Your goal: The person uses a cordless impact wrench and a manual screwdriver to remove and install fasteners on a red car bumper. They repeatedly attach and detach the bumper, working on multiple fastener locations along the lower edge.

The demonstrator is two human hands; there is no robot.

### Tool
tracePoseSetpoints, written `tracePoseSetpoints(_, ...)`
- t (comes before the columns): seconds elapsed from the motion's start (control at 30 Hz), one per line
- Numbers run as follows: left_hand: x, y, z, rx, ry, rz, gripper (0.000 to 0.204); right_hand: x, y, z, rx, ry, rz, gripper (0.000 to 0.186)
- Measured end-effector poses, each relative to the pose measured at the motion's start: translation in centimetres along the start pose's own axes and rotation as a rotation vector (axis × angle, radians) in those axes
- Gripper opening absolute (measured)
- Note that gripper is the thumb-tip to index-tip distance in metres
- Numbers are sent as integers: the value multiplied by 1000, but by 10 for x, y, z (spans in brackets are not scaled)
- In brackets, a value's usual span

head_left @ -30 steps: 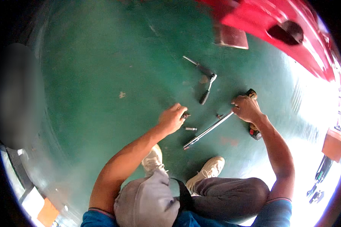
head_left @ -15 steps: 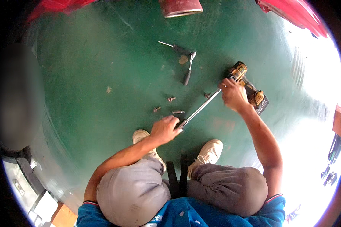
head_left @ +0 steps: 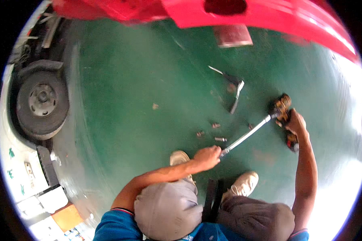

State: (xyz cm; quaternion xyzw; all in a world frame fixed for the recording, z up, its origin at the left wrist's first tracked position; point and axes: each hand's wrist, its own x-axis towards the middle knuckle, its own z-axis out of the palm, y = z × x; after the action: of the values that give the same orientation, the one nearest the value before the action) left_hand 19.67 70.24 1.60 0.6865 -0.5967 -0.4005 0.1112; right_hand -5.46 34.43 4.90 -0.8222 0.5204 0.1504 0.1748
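Note:
My right hand [head_left: 297, 121] is wrapped round the handle of a yellow-and-black cordless impact wrench [head_left: 282, 103]. From the wrench's front a long silver extension bar [head_left: 247, 135] slants down to the left. Its lower end sits in my closed left hand [head_left: 207, 158], above my shoe. Just beyond that hand, a small silver socket [head_left: 220, 139] lies on the green floor. Flanged bolts lie near it: one bolt [head_left: 216, 125], a second bolt [head_left: 200, 133] to its left, and a blurred third bolt [head_left: 250, 126] behind the bar.
Farther out lie a ratchet [head_left: 238, 94] with a dark handle and a tool with a thin silver shaft [head_left: 216, 70]. A red vehicle panel [head_left: 149, 10] spans the top, with a reddish block [head_left: 234, 37] beneath it. At the left stands a vehicle with a wheel [head_left: 43, 100].
My right hand has shifted from the joint of bar and wrench to the wrench's handle. The view has moved, bringing more of the red panel and the left wheel into sight.

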Motion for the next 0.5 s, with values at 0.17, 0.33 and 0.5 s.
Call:
tracePoseSetpoints(0.17, 2, -25, -32, -106, 419, -69, 24, -7, 10, 2, 146, -131, -40, 44)
tracePoseSetpoints(0.33, 9, -60, -72, 48, 480, -98, 33, -71, 20, -1, 517, -250, -6, 37)
tracePoseSetpoints(0.5, 13, -78, -64, 61, 284, -146, 37, -133, 30, -3, 899, -328, 30, 54)
